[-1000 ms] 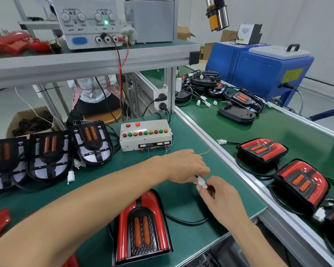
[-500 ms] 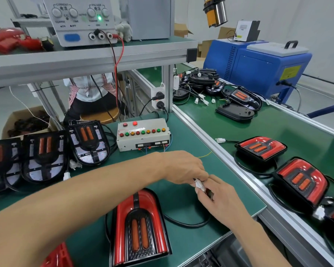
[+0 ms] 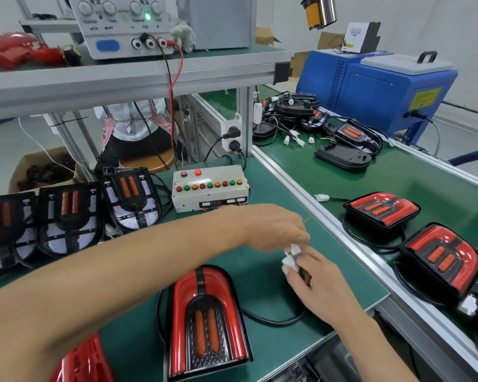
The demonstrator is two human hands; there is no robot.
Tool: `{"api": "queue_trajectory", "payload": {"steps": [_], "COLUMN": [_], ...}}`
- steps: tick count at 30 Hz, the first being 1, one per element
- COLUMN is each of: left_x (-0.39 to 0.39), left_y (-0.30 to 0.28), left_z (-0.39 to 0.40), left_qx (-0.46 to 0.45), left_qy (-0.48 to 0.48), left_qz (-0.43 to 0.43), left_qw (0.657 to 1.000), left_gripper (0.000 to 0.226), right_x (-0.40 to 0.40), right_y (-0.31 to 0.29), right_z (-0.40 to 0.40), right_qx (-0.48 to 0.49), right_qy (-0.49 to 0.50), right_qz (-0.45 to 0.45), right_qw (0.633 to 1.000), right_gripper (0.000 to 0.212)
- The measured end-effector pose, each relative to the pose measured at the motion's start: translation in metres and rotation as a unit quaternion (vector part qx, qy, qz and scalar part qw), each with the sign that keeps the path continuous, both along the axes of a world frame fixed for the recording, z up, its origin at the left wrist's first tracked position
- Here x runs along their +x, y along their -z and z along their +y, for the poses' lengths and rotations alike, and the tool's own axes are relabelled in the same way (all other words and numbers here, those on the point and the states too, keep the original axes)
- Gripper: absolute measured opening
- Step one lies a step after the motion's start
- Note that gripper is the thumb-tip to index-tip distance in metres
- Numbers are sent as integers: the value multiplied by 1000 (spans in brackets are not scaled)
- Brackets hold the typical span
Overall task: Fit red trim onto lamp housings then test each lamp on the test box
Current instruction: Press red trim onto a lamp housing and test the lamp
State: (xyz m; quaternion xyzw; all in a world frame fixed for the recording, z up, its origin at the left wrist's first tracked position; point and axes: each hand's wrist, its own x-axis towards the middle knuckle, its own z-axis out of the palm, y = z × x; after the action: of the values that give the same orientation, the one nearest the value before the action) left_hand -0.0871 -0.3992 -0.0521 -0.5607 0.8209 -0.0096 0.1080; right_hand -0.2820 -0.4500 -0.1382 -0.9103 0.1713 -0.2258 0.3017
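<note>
A lamp with red trim (image 3: 206, 321) lies face up on the green mat in front of me, its black cable (image 3: 271, 321) looping to the right. My left hand (image 3: 276, 227) pinches a white connector (image 3: 295, 248) from above. Just below it, my right hand (image 3: 318, 282) pinches a second white connector (image 3: 289, 263) on the lamp's cable. The two connectors sit very close together; whether they are joined I cannot tell. The white test box (image 3: 209, 188) with its row of coloured lights stands behind my hands, one red light lit.
Three untrimmed black housings (image 3: 66, 219) lie at left. Trimmed lamps (image 3: 381, 208) lie on the conveyor belt (image 3: 425, 188) at right, more lamps and cables farther back. A power supply (image 3: 122, 26) sits on the shelf. A red trim piece (image 3: 83, 362) is at bottom left.
My hands stay together holding the connectors; the white connectors now show more clearly between my fingers. The view has shifted slightly, so the lamp appears farther right.
</note>
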Motion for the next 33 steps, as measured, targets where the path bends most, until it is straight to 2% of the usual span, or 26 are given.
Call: {"api": "queue_trajectory", "payload": {"steps": [1, 3, 5, 8, 10, 12, 14, 17, 21, 23, 26, 28, 30, 31, 33], "left_x": [-2, -1, 1, 4, 6, 6, 5, 3, -18, -34, -54, -62, -67, -70, -76], "left_y": [-6, -7, -5, -3, -5, -11, -17, -26, -26, -20, -6, 4, 15, 19, 27], "left_z": [2, 5, 13, 38, 62, 91, 121, 168, 220, 232, 240, 242, 240, 238, 234], "left_qx": [5, 13, 17, -34, -91, -143, -174, -151, -42, -4, -3, 1, -9, -24, -55], "left_qy": [-28, -40, -74, -104, -153, -243, -361, -507, -615, -646, -675, -689, -707, -718, -743], "left_qz": [-10, -89, -108, -3, 91, 177, 185, 166, 201, 209, 225, 281, 364, 375, 323], "left_qw": [1000, 995, 991, 994, 980, 943, 897, 832, 762, 734, 702, 668, 607, 586, 583], "left_gripper": [15, 11, 26, 53, 49, 30, 21, 36, 62, 74, 78, 70, 65, 64, 64], "right_x": [0, -2, -3, 0, 0, -4, -13, -29, -50, -57, -64, -68, -71, -73, -77], "right_y": [1, 4, 7, 5, 2, -1, -3, -11, -13, -17, -24, -29, -28, -28, -30], "right_z": [1, -1, -3, -3, 0, 3, 8, 24, 54, 66, 81, 90, 99, 104, 110], "right_qx": [8, -8, -41, -46, -45, -30, 33, 162, 274, 292, 312, 215, 60, -11, -114], "right_qy": [17, 60, 106, 130, 143, 156, 153, 137, 105, 81, 57, 47, 25, 9, -17], "right_qz": [-3, -10, 13, 65, 75, 78, 49, 4, -8, -4, 1, 1, 48, 111, 239], "right_qw": [1000, 998, 993, 988, 986, 984, 986, 977, 956, 953, 948, 975, 997, 994, 964], "right_gripper": [28, 27, 36, 46, 41, 39, 32, 19, 17, 18, 17, 11, 12, 15, 21]}}
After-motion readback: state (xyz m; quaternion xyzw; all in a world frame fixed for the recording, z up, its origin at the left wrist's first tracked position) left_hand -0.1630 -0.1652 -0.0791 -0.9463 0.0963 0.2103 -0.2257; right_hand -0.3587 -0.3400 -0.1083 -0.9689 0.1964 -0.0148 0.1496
